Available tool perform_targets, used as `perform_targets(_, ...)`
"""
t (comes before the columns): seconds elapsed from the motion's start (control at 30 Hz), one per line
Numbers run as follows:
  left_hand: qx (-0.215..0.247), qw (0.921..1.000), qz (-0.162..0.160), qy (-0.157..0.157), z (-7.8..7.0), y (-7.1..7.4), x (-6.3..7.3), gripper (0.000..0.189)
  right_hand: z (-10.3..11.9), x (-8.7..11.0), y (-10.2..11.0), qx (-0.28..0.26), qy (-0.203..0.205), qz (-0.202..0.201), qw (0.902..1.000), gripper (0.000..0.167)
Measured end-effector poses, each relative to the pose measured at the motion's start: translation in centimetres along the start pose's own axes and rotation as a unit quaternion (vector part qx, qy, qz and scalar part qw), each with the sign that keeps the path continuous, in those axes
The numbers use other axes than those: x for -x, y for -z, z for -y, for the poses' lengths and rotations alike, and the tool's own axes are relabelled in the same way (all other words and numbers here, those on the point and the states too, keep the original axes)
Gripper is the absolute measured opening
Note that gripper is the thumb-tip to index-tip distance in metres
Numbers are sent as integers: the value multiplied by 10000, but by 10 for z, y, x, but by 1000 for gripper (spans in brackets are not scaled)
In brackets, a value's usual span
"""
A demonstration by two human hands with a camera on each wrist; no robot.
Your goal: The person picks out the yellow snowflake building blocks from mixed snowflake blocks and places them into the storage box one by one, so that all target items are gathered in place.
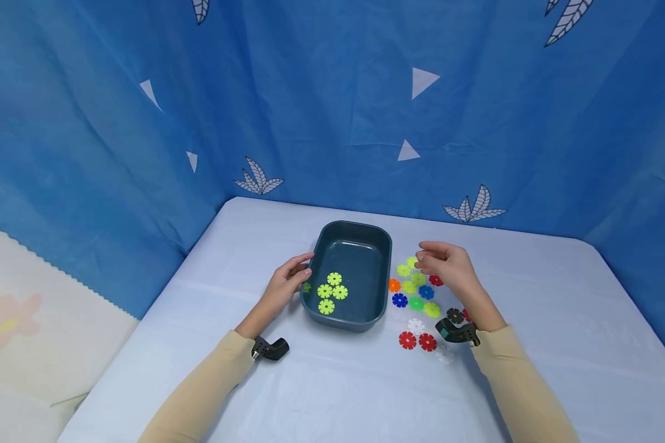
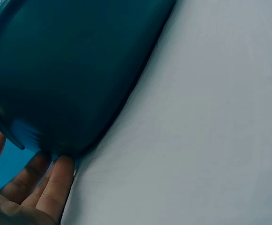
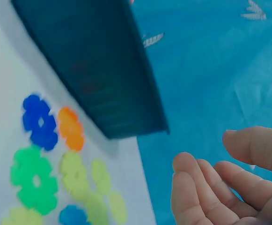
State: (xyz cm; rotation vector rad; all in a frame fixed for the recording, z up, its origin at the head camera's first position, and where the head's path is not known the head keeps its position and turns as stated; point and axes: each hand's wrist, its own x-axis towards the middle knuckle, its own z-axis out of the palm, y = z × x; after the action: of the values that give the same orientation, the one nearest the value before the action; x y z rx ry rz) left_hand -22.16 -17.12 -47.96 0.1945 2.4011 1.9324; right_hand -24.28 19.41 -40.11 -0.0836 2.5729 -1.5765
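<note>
The right hand (image 1: 449, 264) is a bit wide, thumb apart from fingers, by the far end of the bright discs (image 1: 409, 287). The left hand (image 1: 284, 281) touches the left side of the dark tub (image 1: 368, 277). Four yellow-green discs (image 1: 324, 291) lie inside, near left. The white table (image 1: 332, 394) holds it all; a blue curtain (image 1: 332, 111) hangs on the far side.

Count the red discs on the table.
4: one red disc by the right hand, another partly behind the right wrist, two side by side nearer the person. More may be hidden.
</note>
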Motion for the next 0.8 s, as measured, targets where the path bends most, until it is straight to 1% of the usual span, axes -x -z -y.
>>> perform_targets(0.17, -13, 10000, 45, 32, -1, -1, 0, 44, -14, 0, 3, 19, -367, -184, 9992, 52)
perform_targets(0.33, -25, 10000, -10, 72, -2, -1, 0, 44, -23, -4, 3, 153, -511, -327, 9980, 50)
perform_targets(0.53, -90, 9999, 30, 34, -2, -1, 0, 45, -34, -9, 2, 451, -690, -193, 9964, 50)
perform_targets(0.57, -102, 9999, 29, 30, -2, -1, 0, 45, -36, -9, 3, 518, -702, -103, 9961, 51)
perform_targets(0.67, -107, 9999, 10, 48, -2, 0, 0, 45, -39, -11, 2, 589, -760, -29, 9954, 52)
perform_targets(0.73, -107, 9999, -10, 65, -3, 0, 0, 45, -40, -12, 1, 714, -732, -39, 9948, 52)
perform_targets(0.8, -105, 9999, -11, 81, -3, 0, -1, 44, -42, -12, -1, 919, -615, -127, 9938, 50)
